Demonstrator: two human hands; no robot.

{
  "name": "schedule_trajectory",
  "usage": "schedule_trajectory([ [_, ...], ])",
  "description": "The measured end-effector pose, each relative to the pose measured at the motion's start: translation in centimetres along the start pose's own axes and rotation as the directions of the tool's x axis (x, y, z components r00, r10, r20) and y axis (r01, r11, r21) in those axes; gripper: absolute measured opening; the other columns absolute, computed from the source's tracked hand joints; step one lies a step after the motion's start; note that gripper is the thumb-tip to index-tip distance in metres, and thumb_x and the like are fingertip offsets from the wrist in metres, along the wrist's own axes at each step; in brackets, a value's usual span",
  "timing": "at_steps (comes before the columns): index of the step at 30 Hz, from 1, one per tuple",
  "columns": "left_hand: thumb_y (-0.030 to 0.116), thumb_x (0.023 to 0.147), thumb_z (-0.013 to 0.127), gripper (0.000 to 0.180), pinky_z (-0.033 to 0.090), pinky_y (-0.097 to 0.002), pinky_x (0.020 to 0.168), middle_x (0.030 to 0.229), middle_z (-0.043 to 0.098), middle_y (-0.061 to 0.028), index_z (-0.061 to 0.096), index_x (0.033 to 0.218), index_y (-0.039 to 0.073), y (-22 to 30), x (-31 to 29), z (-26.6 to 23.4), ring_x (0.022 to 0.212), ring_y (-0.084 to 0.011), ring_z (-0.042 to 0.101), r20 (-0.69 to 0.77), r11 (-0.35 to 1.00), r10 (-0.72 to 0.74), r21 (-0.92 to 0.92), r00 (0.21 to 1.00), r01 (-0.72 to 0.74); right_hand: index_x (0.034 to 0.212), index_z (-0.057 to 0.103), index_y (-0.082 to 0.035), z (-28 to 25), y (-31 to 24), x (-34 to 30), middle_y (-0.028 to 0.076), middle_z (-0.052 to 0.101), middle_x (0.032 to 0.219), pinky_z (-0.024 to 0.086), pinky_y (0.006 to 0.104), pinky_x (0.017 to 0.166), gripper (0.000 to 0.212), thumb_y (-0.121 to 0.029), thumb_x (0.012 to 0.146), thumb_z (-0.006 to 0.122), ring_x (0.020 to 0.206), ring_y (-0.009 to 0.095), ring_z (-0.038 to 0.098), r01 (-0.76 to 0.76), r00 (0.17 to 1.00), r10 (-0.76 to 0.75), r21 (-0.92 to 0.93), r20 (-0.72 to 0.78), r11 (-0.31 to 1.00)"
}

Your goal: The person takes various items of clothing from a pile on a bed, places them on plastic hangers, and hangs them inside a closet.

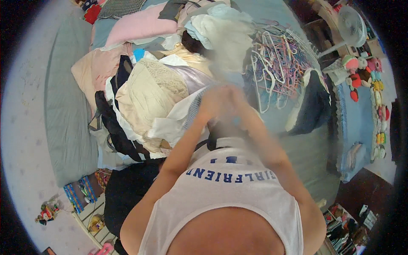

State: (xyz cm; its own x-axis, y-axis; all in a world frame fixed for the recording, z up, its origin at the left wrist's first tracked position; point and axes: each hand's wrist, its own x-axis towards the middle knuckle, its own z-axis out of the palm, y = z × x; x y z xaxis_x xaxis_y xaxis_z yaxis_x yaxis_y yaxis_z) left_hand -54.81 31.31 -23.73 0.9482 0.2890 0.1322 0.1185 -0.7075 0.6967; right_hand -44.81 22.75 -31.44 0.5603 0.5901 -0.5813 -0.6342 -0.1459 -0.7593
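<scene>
head view now: striped cloth (194,111), grey-blue with fine pale lines, rumpled, right beside the left hand (211,103) at the edge of the clothes pile (168,127). right hand (233,98) meets the left, both blurred; gripping it or not, can't tell! leftward, a cream lacy garment (153,85); rightward, tangled hangers (276,63) on the blue bed (272,12).

We are in a home bedroom: we see a bed (272,12) with a pink pillow (142,25), heaped clothes (148,87), hangers (278,63), plush toys (351,63) and a fan (352,26).
</scene>
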Motion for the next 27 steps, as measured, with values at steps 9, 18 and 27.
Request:
schedule_trajectory([
  [9,0.024,0.071,0.066,0.050,0.045,-0.0347,0.076,0.092,0.059,-0.0148,0.049,0.115,0.005,-5.0,4.5,1.8,0.083,-0.0287,0.057,0.014,1.000,-0.009,0.019,1.000,0.009,0.093,0.061,-0.003,-0.9,-13.0,-6.5,0.001,0.061,0.085,0.042,0.0229,0.070,0.029,-0.030,0.085,0.056,0.076,0.008,0.055,0.407,0.914,-0.406,-0.079,0.028,0.910],
  [18,0.024,0.085,0.056,0.022,0.035,-0.0211,0.056,0.069,0.053,0.0074,0.063,0.087,0.003,1.6,12.9,-2.6,0.061,-0.0047,0.042,0.170,0.784,-0.087,-0.597,0.982,0.173,0.099,0.063,-0.002,-11.5,-17.4,-11.4,0.003,0.063,0.091,0.046,0.0251,0.069,0.030,-0.027,0.083,0.058,0.080,0.011,0.058,0.512,0.825,-0.534,-0.152,-0.186,0.845],
  [27,0.030,0.081,0.060,0.032,0.038,-0.0242,0.058,0.070,0.058,-0.0004,0.061,0.089,-0.001,6.5,15.3,-3.1,0.063,-0.0074,0.047,0.131,0.936,0.098,-0.348,0.987,-0.046,0.101,0.061,0.001,-14.4,-15.6,-13.1,0.003,0.062,0.092,0.044,0.0227,0.072,0.031,-0.024,0.084,0.057,0.081,0.009,0.057,0.465,0.848,-0.441,0.015,-0.294,0.885],
])
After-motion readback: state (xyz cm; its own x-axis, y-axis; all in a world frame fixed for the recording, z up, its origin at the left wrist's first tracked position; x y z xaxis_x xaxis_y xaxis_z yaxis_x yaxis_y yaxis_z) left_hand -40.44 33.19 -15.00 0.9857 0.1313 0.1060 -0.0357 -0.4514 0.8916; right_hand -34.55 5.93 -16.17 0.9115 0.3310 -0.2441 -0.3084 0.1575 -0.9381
